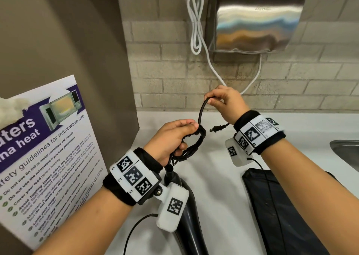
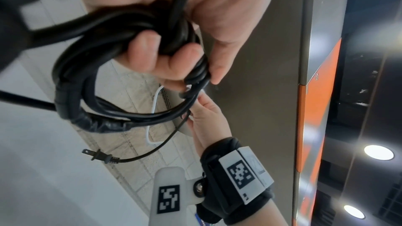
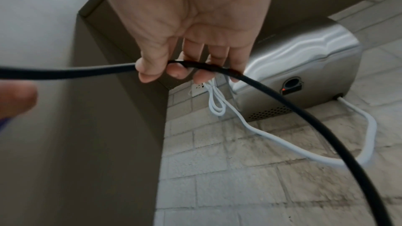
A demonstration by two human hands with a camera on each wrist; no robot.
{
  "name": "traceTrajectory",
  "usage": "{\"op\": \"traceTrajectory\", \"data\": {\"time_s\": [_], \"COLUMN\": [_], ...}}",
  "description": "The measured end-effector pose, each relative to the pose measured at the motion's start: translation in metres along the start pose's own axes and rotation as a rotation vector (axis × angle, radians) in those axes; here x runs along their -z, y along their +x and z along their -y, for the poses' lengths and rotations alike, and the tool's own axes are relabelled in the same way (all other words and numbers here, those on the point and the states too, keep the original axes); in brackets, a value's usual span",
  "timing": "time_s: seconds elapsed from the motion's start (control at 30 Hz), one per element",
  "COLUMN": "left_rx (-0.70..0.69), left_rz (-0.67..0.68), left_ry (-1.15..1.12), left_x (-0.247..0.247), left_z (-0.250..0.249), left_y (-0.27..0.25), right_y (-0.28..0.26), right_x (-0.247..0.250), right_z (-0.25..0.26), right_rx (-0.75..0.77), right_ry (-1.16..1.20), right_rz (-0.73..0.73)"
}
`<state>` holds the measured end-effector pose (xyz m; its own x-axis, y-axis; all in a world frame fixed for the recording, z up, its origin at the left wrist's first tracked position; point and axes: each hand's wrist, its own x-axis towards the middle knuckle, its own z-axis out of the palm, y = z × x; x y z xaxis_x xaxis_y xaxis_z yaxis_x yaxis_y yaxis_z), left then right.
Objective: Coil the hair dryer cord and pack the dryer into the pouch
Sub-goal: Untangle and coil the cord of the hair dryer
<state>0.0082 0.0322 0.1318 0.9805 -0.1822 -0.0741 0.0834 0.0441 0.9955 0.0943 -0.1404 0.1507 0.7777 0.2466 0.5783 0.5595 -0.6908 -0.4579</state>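
Note:
My left hand (image 1: 174, 138) grips a bundle of black cord loops (image 1: 191, 148) above the white counter; in the left wrist view the coiled cord (image 2: 91, 95) hangs from my curled fingers (image 2: 143, 54). My right hand (image 1: 223, 101) is raised behind it and pinches the free length of cord (image 3: 202, 67) between thumb and fingertips. The plug (image 1: 218, 128) dangles below the right hand. The black hair dryer (image 1: 186, 200) lies on the counter under my left wrist, partly hidden. A flat black pouch (image 1: 279, 212) lies to its right.
A steel hand dryer (image 1: 252, 21) with a white cable (image 1: 196, 21) hangs on the brick wall behind. A microwave safety poster (image 1: 44, 149) stands at the left against a brown panel. A metal sink edge (image 1: 345, 149) is at the far right.

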Motion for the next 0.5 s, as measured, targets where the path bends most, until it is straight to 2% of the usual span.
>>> {"op": "traceTrajectory", "data": {"time_s": [0.23, 0.5], "left_rx": [0.058, -0.029], "left_rz": [0.089, 0.066], "left_ry": [0.180, 0.170], "left_x": [0.004, 0.003], "left_z": [0.000, -0.002], "left_y": [-0.004, -0.010], "right_y": [-0.003, -0.010], "right_x": [0.005, 0.018], "right_z": [0.017, 0.006], "right_rx": [0.065, 0.057], "right_ry": [-0.069, 0.039], "right_rz": [-0.005, -0.093]}}
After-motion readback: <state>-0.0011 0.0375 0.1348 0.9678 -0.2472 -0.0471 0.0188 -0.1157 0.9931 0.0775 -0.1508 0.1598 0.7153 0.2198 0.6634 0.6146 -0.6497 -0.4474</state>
